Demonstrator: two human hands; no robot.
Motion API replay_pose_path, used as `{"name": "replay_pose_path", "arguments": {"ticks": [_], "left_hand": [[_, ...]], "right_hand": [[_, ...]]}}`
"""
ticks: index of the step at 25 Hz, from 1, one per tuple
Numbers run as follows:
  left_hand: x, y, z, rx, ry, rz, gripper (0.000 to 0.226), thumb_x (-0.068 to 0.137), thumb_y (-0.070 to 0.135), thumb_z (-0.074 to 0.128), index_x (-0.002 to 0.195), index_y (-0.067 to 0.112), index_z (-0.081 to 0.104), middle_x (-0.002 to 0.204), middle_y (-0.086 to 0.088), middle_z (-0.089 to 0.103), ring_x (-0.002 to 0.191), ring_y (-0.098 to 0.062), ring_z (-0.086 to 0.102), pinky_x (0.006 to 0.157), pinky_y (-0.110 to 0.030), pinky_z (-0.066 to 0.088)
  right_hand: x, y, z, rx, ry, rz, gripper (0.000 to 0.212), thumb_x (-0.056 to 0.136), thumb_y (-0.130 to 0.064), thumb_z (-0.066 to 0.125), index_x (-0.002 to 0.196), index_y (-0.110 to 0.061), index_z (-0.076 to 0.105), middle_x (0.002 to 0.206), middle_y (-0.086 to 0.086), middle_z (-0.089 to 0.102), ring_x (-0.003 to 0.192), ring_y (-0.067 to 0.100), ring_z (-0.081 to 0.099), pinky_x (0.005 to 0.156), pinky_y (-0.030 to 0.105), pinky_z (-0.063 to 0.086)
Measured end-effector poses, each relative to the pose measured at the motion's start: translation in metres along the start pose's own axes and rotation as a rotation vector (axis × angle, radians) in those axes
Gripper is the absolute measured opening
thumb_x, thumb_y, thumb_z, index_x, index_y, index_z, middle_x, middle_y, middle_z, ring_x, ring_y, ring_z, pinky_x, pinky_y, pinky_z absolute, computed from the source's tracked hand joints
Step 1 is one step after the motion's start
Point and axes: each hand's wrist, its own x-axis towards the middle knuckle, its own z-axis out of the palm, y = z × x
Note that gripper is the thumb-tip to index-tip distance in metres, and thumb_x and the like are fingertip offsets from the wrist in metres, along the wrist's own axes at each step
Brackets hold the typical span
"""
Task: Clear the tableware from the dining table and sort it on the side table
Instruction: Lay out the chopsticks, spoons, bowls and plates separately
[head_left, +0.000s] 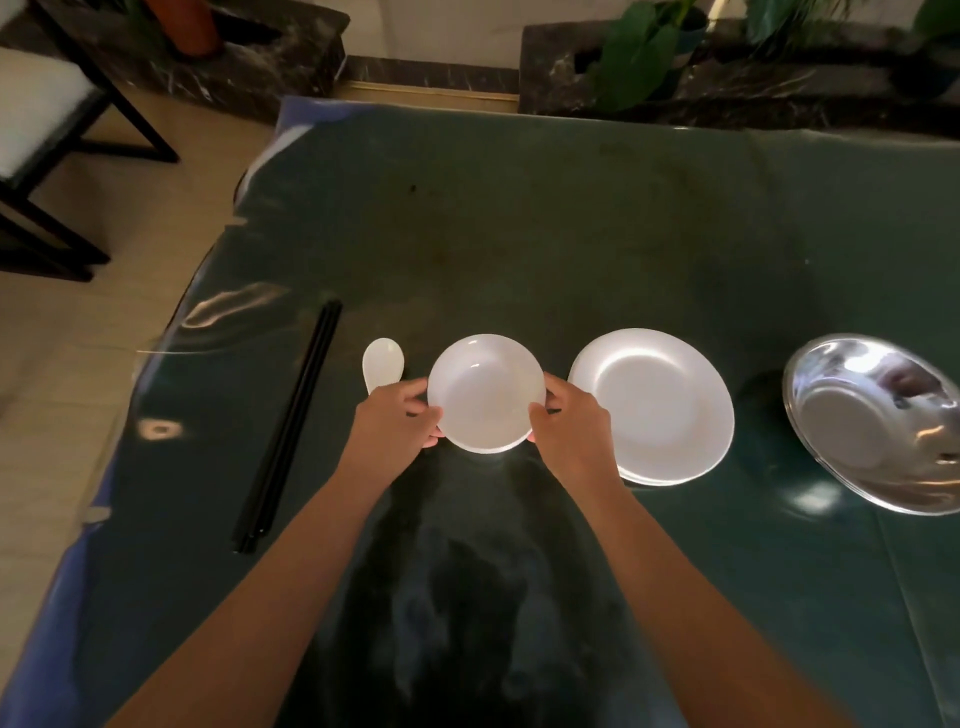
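A small white bowl (485, 392) sits at the middle of the dark green table (519, 234). My left hand (392, 421) grips its left rim and my right hand (569, 423) grips its right rim. Just left of the bowl lies a white spoon (383, 362), its handle hidden under my left hand. Black chopsticks (291, 431) lie in a bundle further left. Right of the bowl rests a white plate (657, 408), which seems to sit on another plate. A shiny steel basin (878, 423) stands tilted at the far right.
A dark-framed chair with a white seat (47, 119) stands on the tiled floor to the left of the table. Dark marble planters with green plants (644, 57) line the far side. The table's left edge runs near the chopsticks.
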Motion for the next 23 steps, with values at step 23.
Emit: {"name": "replay_pose_path", "arguments": {"ticks": [23], "left_hand": [[-0.04, -0.084, -0.024, 0.594, 0.277, 0.384, 0.05, 0.064, 0.011, 0.082, 0.111, 0.014, 0.065, 0.116, -0.009, 0.064, 0.098, -0.025, 0.066, 0.066, -0.035, 0.059]], "right_hand": [[0.094, -0.136, 0.051, -0.432, -0.362, -0.524, 0.044, 0.081, -0.02, 0.067, 0.124, -0.017, 0.058, 0.123, 0.007, 0.061, 0.106, 0.021, 0.06, 0.086, 0.026, 0.043]]}}
